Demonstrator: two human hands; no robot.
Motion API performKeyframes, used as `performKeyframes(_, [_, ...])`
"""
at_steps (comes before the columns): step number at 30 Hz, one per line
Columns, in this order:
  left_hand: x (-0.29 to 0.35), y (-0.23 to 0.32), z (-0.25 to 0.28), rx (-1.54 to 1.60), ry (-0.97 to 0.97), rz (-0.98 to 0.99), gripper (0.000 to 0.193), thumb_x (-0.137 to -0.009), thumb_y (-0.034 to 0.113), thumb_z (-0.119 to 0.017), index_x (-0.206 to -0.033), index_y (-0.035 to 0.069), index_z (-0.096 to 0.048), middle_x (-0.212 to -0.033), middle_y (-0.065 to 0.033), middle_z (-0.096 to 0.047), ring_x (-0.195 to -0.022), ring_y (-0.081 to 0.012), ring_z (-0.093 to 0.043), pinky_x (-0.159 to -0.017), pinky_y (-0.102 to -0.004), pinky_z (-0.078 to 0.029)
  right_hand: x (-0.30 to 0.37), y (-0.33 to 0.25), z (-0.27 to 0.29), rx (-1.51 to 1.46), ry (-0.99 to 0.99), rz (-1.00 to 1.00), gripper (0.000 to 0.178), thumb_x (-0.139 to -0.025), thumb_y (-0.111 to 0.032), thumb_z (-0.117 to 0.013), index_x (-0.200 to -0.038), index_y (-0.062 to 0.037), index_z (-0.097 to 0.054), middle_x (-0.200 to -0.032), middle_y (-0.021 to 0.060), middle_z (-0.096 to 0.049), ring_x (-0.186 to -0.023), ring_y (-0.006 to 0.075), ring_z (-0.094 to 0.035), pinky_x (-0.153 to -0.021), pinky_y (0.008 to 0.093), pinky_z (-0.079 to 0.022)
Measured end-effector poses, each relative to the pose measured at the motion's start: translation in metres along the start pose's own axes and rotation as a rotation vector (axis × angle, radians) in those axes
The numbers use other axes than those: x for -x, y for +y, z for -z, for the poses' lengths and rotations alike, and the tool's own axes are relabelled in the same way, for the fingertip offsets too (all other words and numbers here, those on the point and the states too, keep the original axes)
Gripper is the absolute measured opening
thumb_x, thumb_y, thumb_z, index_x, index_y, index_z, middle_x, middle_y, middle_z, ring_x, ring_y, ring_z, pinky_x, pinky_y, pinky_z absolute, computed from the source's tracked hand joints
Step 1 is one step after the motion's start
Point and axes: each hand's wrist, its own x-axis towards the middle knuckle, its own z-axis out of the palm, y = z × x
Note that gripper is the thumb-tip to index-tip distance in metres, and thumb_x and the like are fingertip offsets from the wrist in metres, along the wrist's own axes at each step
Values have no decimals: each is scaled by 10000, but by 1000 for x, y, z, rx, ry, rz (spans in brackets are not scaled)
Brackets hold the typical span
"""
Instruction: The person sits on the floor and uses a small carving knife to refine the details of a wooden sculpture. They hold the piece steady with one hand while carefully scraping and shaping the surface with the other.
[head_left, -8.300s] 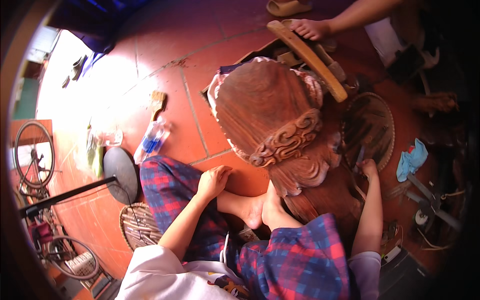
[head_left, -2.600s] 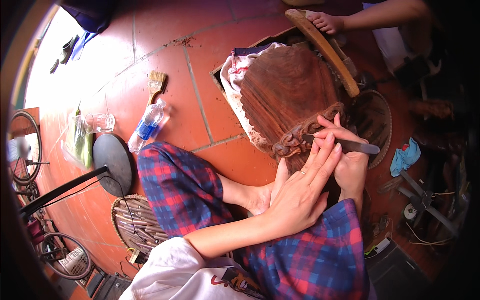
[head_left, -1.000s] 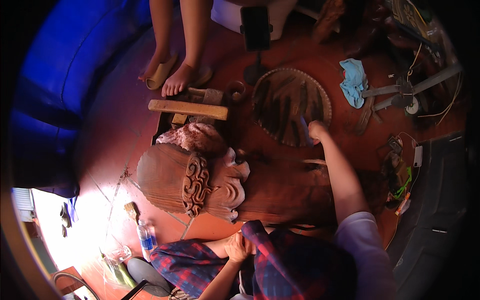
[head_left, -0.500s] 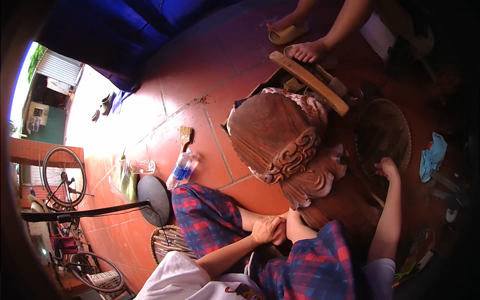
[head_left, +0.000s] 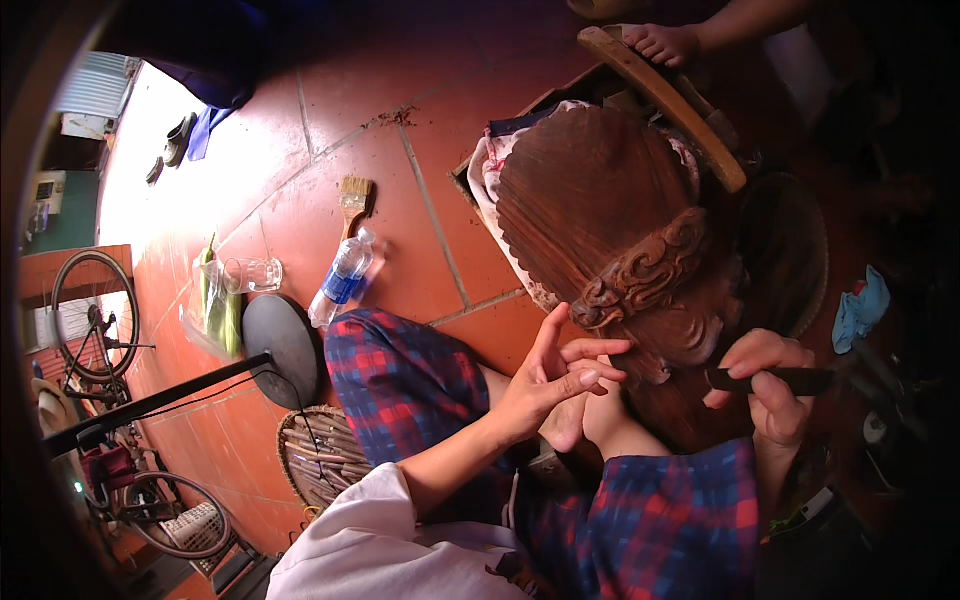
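Observation:
My left hand (head_left: 545, 390) is raised above my bare feet with its fingers spread and nothing in them. The fingertips lie close to the near edge of a carved brown wooden piece (head_left: 590, 190), which has a scalloped edge and scrollwork. To its right, my right hand (head_left: 778, 405) pinches a dark flat strip (head_left: 800, 382) between thumb and fingers; its exact kind cannot be made out. The carving leans on a pink-and-white cloth (head_left: 485, 175) over a wooden frame with a pale wooden bar (head_left: 665, 110).
A paintbrush (head_left: 355, 200), a plastic bottle (head_left: 345, 280), a glass (head_left: 255, 274) and bagged green vegetables (head_left: 215, 305) lie left on red tiles. A round black base (head_left: 280, 350) stands near a stick-filled basket (head_left: 320, 455). A blue cloth (head_left: 860, 312) lies right. Another person's foot (head_left: 665, 45) is beyond.
My left hand has lifted off my foot and opened. My right hand has come back from the dark round tray at the right, now holding the dark strip. The view has shifted.

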Motion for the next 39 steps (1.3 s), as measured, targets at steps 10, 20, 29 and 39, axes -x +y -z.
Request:
performKeyframes(10, [-41,4,27,460,-287,220,465,-867,-75,-642,-1170,121,-349,-1443,-349,-383,-1352,-419,-425,-1096,-478,-393,-16,42,-103,550,248,20,183,-819,7,-702,-764,2,-528,-887,158,-694,-827,271,-716,-703,346,-572])
performKeyframes(20, [-47,1,23,466,-297,196,764,-820,-52,-705,-1456,15,-287,-1431,-281,-448,-1375,-329,-424,-1138,-442,-354,-20,47,-105,1130,138,138,233,-876,-178,-577,-957,3,-699,-1271,190,-522,-1335,520,-347,-1099,615,-291])
performKeyframes(29, [-48,-10,26,589,-308,192,789,-835,-54,-662,-1493,47,-238,-1458,-248,-428,-1394,-339,-393,-1160,-448,-324,-22,48,-111,1042,127,76,232,-888,-158,-603,-1000,17,-705,-1263,205,-500,-1361,549,-298,-1103,611,-311])
performKeyframes(39, [-47,-18,22,464,-180,187,622,-878,17,-684,-1420,22,-379,-1360,-195,-546,-1309,-246,-505,-1101,-399,-402,-28,44,-104,902,186,43,225,-902,-148,-581,-874,24,-722,-1092,188,-604,-1305,504,-424,-1093,571,-344])
